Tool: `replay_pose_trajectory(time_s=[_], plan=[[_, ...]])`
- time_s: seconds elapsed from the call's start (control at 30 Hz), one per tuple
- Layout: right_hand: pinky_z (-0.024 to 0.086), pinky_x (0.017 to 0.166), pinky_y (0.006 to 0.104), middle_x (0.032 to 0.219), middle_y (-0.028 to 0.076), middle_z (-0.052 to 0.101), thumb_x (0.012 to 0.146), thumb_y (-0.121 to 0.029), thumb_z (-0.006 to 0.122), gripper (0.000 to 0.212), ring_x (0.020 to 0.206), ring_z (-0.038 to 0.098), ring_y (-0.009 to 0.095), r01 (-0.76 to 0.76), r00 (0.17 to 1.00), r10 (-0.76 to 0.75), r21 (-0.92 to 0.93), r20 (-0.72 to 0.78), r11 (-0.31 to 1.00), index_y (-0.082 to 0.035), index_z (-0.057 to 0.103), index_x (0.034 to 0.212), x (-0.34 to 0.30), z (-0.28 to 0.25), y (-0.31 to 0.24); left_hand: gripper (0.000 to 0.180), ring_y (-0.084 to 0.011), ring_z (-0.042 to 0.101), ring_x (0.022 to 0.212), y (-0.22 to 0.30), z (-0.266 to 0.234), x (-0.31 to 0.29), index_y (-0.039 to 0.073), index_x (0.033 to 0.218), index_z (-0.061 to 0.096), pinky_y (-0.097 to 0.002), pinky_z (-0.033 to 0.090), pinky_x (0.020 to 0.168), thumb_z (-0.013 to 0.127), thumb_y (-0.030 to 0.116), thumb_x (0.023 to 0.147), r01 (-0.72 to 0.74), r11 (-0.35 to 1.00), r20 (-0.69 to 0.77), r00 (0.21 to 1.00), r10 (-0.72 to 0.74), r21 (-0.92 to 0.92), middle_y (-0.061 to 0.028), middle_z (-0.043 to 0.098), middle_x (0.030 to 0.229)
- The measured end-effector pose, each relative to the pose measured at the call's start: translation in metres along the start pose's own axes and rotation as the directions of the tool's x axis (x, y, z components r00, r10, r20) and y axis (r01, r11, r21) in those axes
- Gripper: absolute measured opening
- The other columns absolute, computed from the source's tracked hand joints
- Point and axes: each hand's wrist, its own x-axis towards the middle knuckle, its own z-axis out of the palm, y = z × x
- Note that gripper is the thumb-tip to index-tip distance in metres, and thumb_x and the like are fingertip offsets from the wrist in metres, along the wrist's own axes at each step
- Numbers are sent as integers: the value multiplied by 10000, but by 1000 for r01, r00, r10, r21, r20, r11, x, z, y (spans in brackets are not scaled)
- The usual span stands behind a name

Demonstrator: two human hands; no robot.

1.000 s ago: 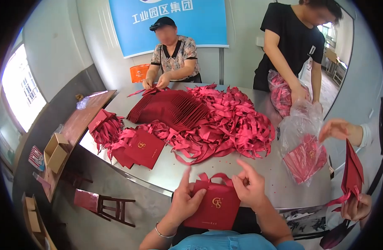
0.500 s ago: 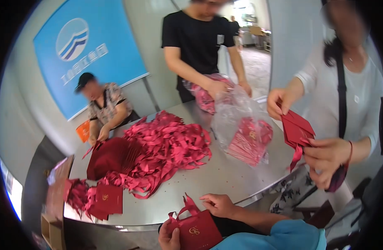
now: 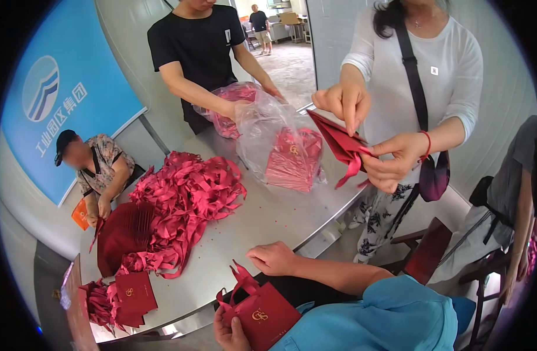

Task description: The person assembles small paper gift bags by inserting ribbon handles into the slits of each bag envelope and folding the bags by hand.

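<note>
My left hand holds a small red paper gift bag with a gold emblem, thumb on its front. Red ribbon handles stand up from the bag's top. Beside the ribbon, at the table's near edge, my right hand is closed with its fingers curled; nothing shows in it. A big heap of red ribbons lies on the metal table, with a row of stacked dark red bags against it. More red bags with ribbons lie at the table's near left corner.
A co-worker in black handles a clear plastic sack of red bags. Another, in white, holds a red bag over the right side. A seated person in a cap works at the far left. A dark wooden chair stands at right.
The view has turned right, so the table and people sit further left. My right hand has curled its fingers in. My left hand keeps hold of the gift bag.
</note>
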Motion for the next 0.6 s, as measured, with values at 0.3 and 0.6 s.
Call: replay_pose_trajectory(time_s=[0.3,0.6], plan=[[529,599,399,812,73,674,879,-143,585,77,696,664,275,88,996,-89,-39,-24,995,-82,614,918,-4,-2,-4,407,-209,583,1139,4,-15,-28,-26,1334,497,-324,424,1020,583,24,939,-70,996,-56,996,67,-48,-144,603,1281],[525,551,361,737,61,641,849,-104,625,81,643,657,247,169,985,-172,-137,-8,976,-75,592,917,-8,1,1,385,-208,588,1124,8,-6,-28,-22,1310,516,-326,426,1014,594,40,939,-71,997,-29,997,72,21,-147,609,1268]])
